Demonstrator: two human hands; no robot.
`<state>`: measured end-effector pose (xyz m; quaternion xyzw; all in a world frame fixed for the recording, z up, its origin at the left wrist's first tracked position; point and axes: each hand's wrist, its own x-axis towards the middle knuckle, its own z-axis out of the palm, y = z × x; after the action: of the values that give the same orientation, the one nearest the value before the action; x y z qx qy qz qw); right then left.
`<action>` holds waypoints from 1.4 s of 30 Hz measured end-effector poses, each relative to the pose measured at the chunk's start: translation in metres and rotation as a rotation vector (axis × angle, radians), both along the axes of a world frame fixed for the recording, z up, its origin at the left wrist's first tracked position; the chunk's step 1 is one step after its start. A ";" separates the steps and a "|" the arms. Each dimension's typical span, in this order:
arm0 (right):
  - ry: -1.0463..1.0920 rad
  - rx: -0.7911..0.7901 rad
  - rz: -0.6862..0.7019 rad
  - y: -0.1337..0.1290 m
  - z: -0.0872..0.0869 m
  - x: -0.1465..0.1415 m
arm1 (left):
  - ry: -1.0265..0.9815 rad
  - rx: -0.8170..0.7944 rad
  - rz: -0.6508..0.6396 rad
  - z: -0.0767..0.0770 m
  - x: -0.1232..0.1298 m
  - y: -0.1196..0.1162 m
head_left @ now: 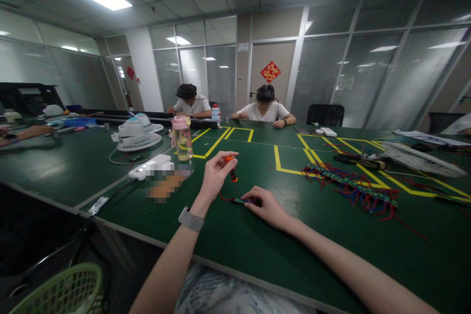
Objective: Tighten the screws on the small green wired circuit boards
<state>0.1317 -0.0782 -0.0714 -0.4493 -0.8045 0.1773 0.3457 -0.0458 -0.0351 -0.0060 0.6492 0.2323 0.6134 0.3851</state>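
My left hand grips a screwdriver with an orange and black handle, its thin shaft slanting down to a small circuit board. The tip seems to meet the board, though contact is too small to make out. On the right side of that board, my right hand pinches it with thumb and fingers against the green table. A red wire curves out from the board's left end. What lies under my right fingers is partly hidden.
Right of my hands lies a row of circuit boards with red and blue wires. To the left are a white power strip, a pink-lidded bottle and a white fan. Two people sit opposite. A green basket stands below the table edge.
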 end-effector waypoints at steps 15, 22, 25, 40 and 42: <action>0.004 -0.023 -0.008 0.000 0.001 -0.001 | -0.052 0.017 -0.014 -0.001 0.000 0.002; 0.001 -0.020 -0.014 -0.002 0.002 -0.001 | -0.108 -0.106 -0.313 -0.001 0.003 -0.003; 0.007 -0.021 -0.011 -0.001 0.001 -0.001 | -0.045 -0.022 -0.155 -0.002 0.002 -0.002; 0.035 -0.034 -0.007 0.001 -0.001 0.000 | -0.108 -0.090 -0.308 -0.001 0.002 -0.004; 0.036 -0.029 -0.004 0.001 -0.001 0.000 | -0.115 -0.125 -0.349 0.000 0.002 -0.004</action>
<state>0.1314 -0.0772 -0.0726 -0.4528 -0.7943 0.1965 0.3541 -0.0438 -0.0394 -0.0062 0.6184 0.1312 0.5577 0.5378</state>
